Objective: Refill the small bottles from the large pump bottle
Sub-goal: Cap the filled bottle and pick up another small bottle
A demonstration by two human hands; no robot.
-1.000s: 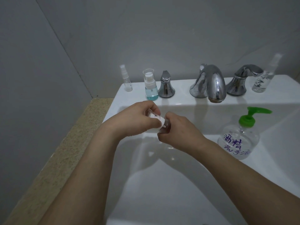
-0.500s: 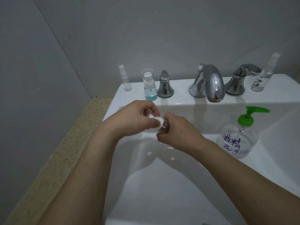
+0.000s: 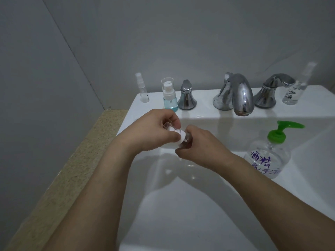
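1. A small bottle [image 3: 174, 132] is held over the white sink [image 3: 181, 205], in front of the chrome spout [image 3: 239, 93], by the left hand [image 3: 152, 131].
2. Its white cap end [image 3: 182, 137] is pinched by the right hand [image 3: 201, 147].
3. The large pump bottle [image 3: 268, 156], topped with a green pump, is set to the right of the spout and nearer the viewer, on the sink's rim.
4. A blue-tinted spray bottle [image 3: 169, 96] and a slim clear bottle [image 3: 142, 87] are stood left of the spout; another clear bottle [image 3: 295, 87] is stood at its right.
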